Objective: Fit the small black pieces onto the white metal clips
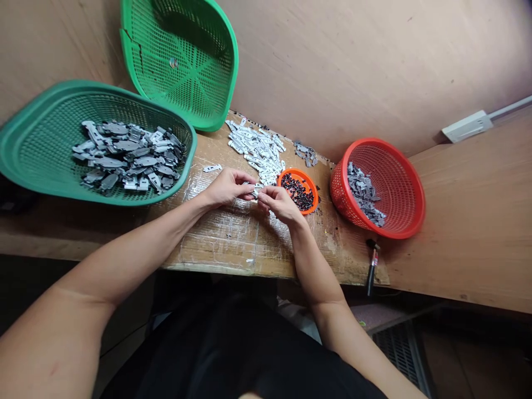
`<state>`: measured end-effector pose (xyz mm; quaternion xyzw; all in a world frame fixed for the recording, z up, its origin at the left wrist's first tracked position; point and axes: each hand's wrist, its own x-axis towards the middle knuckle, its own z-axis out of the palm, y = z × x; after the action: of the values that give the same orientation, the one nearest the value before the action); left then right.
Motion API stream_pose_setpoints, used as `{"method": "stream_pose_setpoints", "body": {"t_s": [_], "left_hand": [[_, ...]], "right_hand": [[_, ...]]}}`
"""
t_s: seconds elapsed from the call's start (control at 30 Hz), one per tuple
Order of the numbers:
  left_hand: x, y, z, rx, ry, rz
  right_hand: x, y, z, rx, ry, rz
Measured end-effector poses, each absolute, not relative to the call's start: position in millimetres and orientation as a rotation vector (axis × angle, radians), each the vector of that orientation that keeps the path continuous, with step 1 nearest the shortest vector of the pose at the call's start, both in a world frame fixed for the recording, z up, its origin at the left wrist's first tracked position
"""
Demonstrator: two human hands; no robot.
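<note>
My left hand (231, 187) pinches one end of a small light-grey part (256, 190) above the cardboard-covered table. My right hand (277, 200) is closed on the other end of the same part, with its fingertips partly hiding it. Just beyond my hands lies a pile of flat, pale grey parts (260, 147). Beside my right hand stands a small orange dish (316, 195) holding many tiny dark pieces (297, 191). One single pale part (212, 168) lies to the left of my left hand.
At left stands a dark green basket (37, 166) of grey parts, with a bright green basket (191, 72) leaning behind. A red basket (405, 188) at right holds darker grey parts (363, 194). A black-handled brush (371, 269) lies by the table's front edge.
</note>
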<state>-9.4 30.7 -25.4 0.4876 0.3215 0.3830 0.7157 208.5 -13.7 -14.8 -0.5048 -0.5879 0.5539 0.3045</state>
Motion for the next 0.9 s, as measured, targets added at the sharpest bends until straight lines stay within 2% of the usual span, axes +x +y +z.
{"method": "stream_pose_setpoints", "body": {"t_s": [0.13, 0.33, 0.47, 0.53, 0.77, 0.9], "left_hand": [[-7.9, 30.1, -26.6, 1.138, 0.758, 0.861], [-12.6, 33.3, -28.6, 1.073, 0.737, 0.798], [-23.6, 36.5, -24.0, 0.939, 0.696, 0.418], [-25.3, 36.5, -22.7, 0.964, 0.687, 0.326], [-14.2, 30.9, -26.4, 1.187, 0.719, 0.501], [-10.9, 27.0, -25.7, 1.289, 0.713, 0.496]], "right_hand": [[198.1, -16.7, -32.0, -1.376, -1.547, 1.4], [200.2, -21.6, -44.7, -1.278, -1.929, 0.599], [206.7, -21.3, -44.3, -1.131, -2.179, 0.365], [209.7, -20.3, -44.7, -1.102, -2.203, 0.361], [213.0, -19.2, -51.1, -1.227, -1.82, 0.755], [209.1, -19.8, -49.7, -1.261, -1.79, 0.802]]}}
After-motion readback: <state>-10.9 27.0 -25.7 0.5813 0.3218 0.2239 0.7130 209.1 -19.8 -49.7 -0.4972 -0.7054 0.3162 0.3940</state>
